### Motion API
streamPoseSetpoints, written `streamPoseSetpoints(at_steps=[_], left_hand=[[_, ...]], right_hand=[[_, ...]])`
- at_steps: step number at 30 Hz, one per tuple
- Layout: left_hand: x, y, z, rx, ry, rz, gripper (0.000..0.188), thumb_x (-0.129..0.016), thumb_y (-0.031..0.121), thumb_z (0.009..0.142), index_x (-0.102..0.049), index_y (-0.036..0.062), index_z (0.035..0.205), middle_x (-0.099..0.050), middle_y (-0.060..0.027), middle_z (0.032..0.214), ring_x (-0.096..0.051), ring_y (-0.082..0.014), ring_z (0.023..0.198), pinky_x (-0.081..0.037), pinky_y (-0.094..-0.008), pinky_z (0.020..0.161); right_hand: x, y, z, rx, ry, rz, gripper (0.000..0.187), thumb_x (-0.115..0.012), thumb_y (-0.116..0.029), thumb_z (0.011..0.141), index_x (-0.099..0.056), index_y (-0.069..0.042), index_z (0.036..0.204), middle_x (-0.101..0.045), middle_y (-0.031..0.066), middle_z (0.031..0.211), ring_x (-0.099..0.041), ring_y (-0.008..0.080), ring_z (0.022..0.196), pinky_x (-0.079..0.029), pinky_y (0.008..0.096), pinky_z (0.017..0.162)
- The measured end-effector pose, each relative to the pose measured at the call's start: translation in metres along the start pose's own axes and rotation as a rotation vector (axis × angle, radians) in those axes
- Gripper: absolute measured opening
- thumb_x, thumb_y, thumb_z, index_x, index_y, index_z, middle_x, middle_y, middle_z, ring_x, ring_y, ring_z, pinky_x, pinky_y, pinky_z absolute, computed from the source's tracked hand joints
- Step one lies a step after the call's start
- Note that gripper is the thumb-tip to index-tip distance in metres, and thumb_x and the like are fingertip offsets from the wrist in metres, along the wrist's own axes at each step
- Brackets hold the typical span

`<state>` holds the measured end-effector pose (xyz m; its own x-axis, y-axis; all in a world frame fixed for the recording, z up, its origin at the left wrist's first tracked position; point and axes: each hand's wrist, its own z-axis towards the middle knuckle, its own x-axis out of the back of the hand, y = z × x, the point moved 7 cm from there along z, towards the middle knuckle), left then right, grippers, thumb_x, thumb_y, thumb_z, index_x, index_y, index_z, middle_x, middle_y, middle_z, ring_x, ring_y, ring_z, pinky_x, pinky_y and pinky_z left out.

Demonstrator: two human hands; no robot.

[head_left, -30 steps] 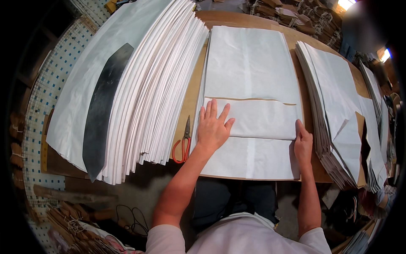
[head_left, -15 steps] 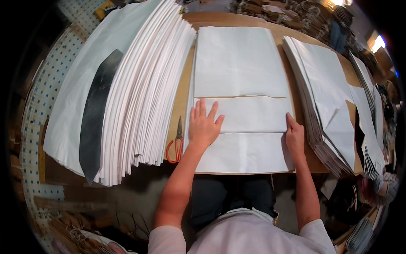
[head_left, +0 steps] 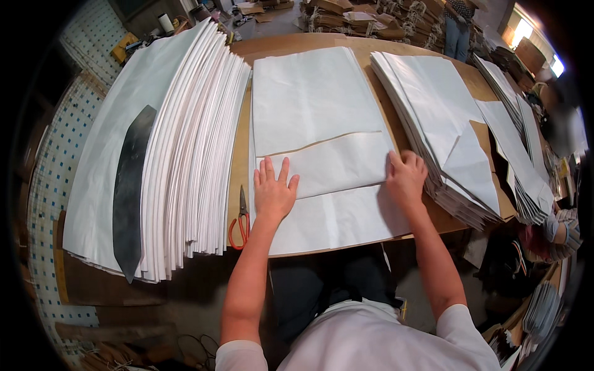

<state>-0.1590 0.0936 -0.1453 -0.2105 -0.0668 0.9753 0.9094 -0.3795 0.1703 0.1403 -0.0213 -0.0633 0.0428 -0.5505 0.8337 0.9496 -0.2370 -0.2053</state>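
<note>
A large white folded sheet (head_left: 309, 99) lies flat on the wooden table in front of me, on top of others like it. A white flap (head_left: 340, 162) with a thin brown upper edge runs across its lower half. My left hand (head_left: 274, 191) rests flat at the flap's left end, fingers spread. At the flap's right end, my right hand (head_left: 406, 179) has its fingers bent round the sheet's side edge; the fingertips are partly hidden. Left of my left wrist lie red-handled scissors (head_left: 240, 227).
A tall pile of white sheets (head_left: 192, 161) fans out at left, with a dark pointed strip (head_left: 132, 191) on it. More white stacks (head_left: 427, 93) line the table's right side. Beyond the wooden table (head_left: 278, 44) are brown bundles (head_left: 346, 21) and another person (head_left: 456, 37).
The view has shifted, so the table appears turned. My right hand has gone from a pointed finger at the edge to bent fingers higher up, and the flap's brown edge now slants. My left hand stays flat.
</note>
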Motion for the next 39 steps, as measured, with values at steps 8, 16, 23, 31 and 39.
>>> streamPoseSetpoints(at_steps=[8,16,23,31,39], left_hand=[[-0.012,0.001,0.006,-0.055,-0.008,0.059,0.061,-0.045,0.046,0.108,-0.041,0.0174,0.161,-0.026,-0.0291,0.167,-0.023,-0.0406,0.156,-0.013,-0.0516,0.128],[-0.004,0.005,0.002,-0.082,0.017,-0.045,0.058,-0.049,0.042,0.108,-0.043,0.0163,0.16,-0.027,-0.0301,0.166,-0.027,-0.0434,0.154,-0.017,-0.0535,0.127],[-0.006,0.003,0.0,-0.052,-0.008,-0.012,0.059,-0.049,0.042,0.108,-0.041,0.0171,0.161,-0.025,-0.027,0.168,-0.025,-0.04,0.156,-0.015,-0.0512,0.128],[-0.005,0.006,0.002,-0.04,-0.049,0.018,0.059,-0.045,0.042,0.109,-0.037,0.0181,0.163,-0.022,-0.0232,0.17,-0.021,-0.0375,0.158,-0.012,-0.0493,0.129],[-0.007,0.004,0.004,-0.061,-0.007,0.03,0.058,-0.046,0.042,0.109,-0.038,0.0183,0.162,-0.023,-0.0228,0.17,-0.023,-0.0384,0.157,-0.015,-0.0508,0.129]], right_hand=[[-0.09,-0.165,-0.02,0.396,-0.211,0.243,0.059,-0.055,-0.037,0.1,-0.055,0.002,0.144,-0.052,0.0223,0.152,-0.042,0.0341,0.148,-0.027,0.0539,0.124],[-0.073,-0.03,-0.015,0.218,-0.297,0.17,0.071,-0.05,-0.046,0.104,-0.043,0.008,0.151,-0.039,0.0244,0.162,-0.033,0.0352,0.153,-0.022,0.0478,0.127],[-0.023,-0.037,-0.009,0.365,-0.124,0.188,0.05,-0.056,-0.029,0.104,-0.054,0.002,0.143,-0.053,0.021,0.15,-0.045,0.0363,0.143,-0.034,0.0448,0.12],[-0.04,0.079,-0.029,-0.685,-0.422,0.963,0.027,-0.067,-0.024,0.099,-0.069,0.002,0.107,-0.06,0.0083,0.112,-0.058,0.0153,0.096,-0.047,0.0308,0.087],[-0.048,0.089,-0.037,-0.632,-0.456,0.857,0.028,-0.07,-0.024,0.098,-0.069,0.004,0.099,-0.06,0.0054,0.109,-0.058,0.0128,0.094,-0.047,0.0275,0.084]])
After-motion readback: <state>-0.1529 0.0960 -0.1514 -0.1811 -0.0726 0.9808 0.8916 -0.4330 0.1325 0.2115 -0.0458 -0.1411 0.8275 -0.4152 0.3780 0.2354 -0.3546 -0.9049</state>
